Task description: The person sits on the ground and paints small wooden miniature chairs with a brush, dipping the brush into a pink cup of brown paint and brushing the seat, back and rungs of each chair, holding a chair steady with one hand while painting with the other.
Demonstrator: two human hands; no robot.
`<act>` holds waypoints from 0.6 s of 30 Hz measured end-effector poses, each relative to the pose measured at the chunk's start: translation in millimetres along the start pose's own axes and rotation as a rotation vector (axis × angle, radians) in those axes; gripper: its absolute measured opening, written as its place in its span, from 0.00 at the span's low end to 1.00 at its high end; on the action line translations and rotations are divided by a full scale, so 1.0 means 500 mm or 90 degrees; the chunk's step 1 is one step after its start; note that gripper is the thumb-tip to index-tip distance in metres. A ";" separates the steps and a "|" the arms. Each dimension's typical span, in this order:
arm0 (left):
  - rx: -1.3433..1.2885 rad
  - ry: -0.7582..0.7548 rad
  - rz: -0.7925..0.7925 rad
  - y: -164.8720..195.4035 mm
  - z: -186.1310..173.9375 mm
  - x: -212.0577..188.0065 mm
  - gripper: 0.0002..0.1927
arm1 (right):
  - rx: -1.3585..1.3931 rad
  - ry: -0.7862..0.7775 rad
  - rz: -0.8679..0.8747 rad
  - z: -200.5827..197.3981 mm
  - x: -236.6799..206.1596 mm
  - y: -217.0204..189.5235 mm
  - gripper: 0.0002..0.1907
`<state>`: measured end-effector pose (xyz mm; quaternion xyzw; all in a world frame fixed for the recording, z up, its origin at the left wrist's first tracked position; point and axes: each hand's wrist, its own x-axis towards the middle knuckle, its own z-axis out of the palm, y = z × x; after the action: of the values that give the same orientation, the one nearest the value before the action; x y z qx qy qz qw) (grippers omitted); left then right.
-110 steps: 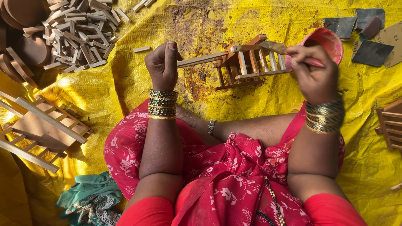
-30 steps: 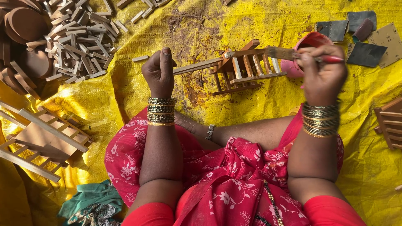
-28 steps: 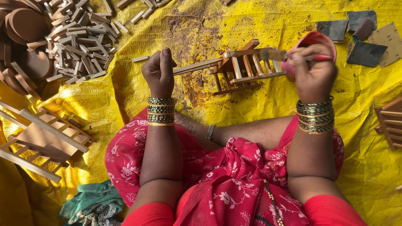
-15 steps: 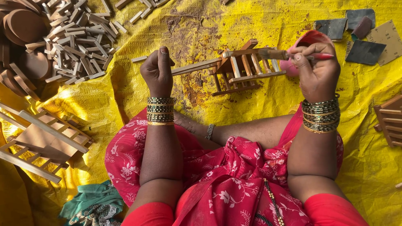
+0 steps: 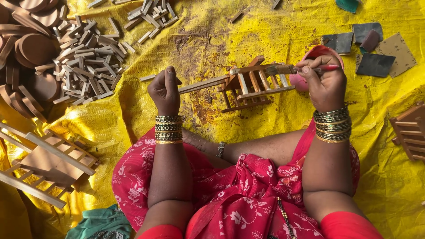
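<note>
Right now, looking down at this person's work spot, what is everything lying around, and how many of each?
Small wooden slatted frame: one, brown, held over the sheet between the hands.
Brush: one, pink handle, bristles on the frame's top.
Bowl: one, pink, behind the right hand.
Short wooden sticks: too many to count, pale, piled upper left.
Round wooden discs: several, brown, far upper left.
Sandpaper sheets: about four, grey and tan, upper right.
Larger wooden frame: one, pale, lower left.
Another slatted piece: one, brown, right edge.
Yellow sheet: one, under everything.
Left hand: grips the frame's long slat.
Right hand: holds the brush.
</note>
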<state>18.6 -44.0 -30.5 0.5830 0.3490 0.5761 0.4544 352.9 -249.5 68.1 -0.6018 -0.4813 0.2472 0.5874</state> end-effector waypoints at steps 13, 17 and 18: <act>-0.019 -0.001 0.002 -0.006 -0.009 -0.004 0.23 | -0.030 -0.020 -0.001 -0.003 0.003 -0.002 0.06; -0.012 0.004 0.001 -0.007 -0.008 -0.003 0.24 | -0.035 -0.077 0.061 -0.053 -0.019 -0.038 0.06; -0.015 0.005 0.004 -0.007 -0.008 -0.003 0.24 | -0.015 -0.094 0.078 -0.063 -0.024 -0.047 0.06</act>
<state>14.9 -43.7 -34.6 0.5767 0.3422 0.5837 0.4579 368.4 -278.6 92.7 -0.6172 -0.4886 0.3207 0.5268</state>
